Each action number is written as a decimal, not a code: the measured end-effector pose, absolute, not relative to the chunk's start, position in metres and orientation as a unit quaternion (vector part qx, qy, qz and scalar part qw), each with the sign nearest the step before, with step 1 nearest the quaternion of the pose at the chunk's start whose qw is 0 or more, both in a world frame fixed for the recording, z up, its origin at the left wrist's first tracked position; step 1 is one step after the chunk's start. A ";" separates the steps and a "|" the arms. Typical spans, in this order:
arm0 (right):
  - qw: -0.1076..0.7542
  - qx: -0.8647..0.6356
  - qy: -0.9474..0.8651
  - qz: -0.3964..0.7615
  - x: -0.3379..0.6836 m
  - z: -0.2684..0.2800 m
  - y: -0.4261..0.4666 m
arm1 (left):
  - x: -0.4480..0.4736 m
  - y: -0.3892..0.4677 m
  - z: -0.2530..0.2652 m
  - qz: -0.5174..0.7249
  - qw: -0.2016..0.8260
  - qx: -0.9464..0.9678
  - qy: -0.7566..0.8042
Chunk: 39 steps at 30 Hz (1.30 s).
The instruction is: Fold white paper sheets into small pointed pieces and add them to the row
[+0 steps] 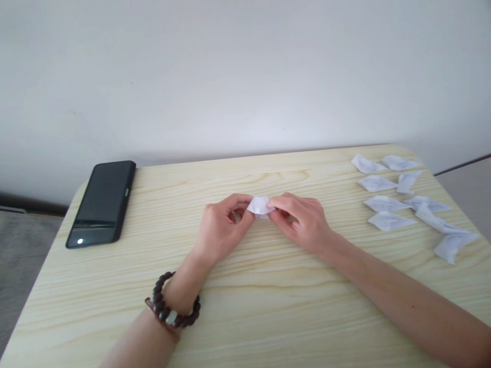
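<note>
Between my two hands, over the middle of the table, is a small folded white paper piece (261, 205). My left hand (224, 225) pinches its left end between thumb and fingers; a dark beaded bracelet (164, 306) circles that wrist. At the paper's right end, my right hand (301, 220) grips with thumb and index finger. My fingers cover both ends of the paper, so its full shape is partly hidden. Several similar folded white paper shapes (387, 203), pointed at the ends, lie in loose rows to the right of my right hand.
A black smartphone (105, 197) lies face up on the left side of the pale wood-grain table (245, 317). Behind the table's back edge rises a white wall (245, 76). Grey floor (19, 260) shows beyond the left edge.
</note>
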State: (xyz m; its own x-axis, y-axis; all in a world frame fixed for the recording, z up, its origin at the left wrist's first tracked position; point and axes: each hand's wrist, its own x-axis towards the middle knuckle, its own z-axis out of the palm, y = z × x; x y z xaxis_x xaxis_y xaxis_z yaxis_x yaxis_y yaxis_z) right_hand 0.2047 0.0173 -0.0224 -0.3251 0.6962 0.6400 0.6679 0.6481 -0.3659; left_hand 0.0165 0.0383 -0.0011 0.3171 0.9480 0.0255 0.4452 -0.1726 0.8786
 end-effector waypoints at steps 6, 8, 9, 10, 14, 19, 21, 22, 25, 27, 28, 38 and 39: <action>0.422 -0.387 -0.820 0.002 0.204 -0.020 0.018 | 0.002 0.051 0.011 0.318 0.629 0.587 0.398; 0.415 -0.383 -0.825 -0.015 0.204 -0.018 0.018 | -0.001 0.053 0.014 0.305 0.648 0.588 0.376; 0.412 -0.380 -0.828 -0.021 0.204 -0.017 0.017 | -0.001 0.054 0.015 0.294 0.650 0.590 0.378; 0.408 -0.376 -0.832 -0.026 0.204 -0.017 0.017 | -0.001 0.054 0.015 0.284 0.650 0.591 0.384; 0.397 -0.357 -0.844 -0.046 0.206 -0.016 0.017 | 0.003 0.054 0.013 0.266 0.667 0.568 0.402; 0.410 -0.351 -0.837 -0.086 0.207 -0.015 0.017 | 0.004 0.054 0.013 0.274 0.683 0.536 0.413; 0.412 -0.355 -0.834 -0.093 0.207 -0.015 0.018 | 0.004 0.055 0.013 0.281 0.680 0.533 0.416; 0.411 -0.356 -0.834 -0.094 0.207 -0.015 0.018 | 0.004 0.055 0.013 0.286 0.679 0.534 0.416; 0.408 -0.358 -0.836 -0.080 0.206 -0.015 0.018 | 0.005 0.055 0.012 0.303 0.673 0.537 0.409; 0.415 -0.364 -0.833 -0.046 0.206 -0.015 0.018 | 0.007 0.054 0.011 0.318 0.665 0.540 0.406; 0.422 -0.370 -0.828 -0.021 0.205 -0.015 0.018 | 0.007 0.054 0.010 0.326 0.660 0.543 0.405; 0.370 -0.416 -0.825 0.097 0.204 -0.010 0.022 | 0.012 0.047 0.004 0.316 0.615 0.592 0.414; 0.372 -0.411 -0.826 0.100 0.204 -0.010 0.022 | 0.013 0.046 0.005 0.320 0.615 0.592 0.413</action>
State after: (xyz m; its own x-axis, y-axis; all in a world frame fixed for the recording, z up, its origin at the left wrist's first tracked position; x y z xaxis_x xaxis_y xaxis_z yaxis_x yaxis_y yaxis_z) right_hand 0.2037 0.0222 -0.0098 -0.3857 0.7538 0.5320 0.6054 0.6419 -0.4707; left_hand 0.0127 0.0463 0.0046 0.4554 0.8809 -0.1292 0.0954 0.0960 0.9908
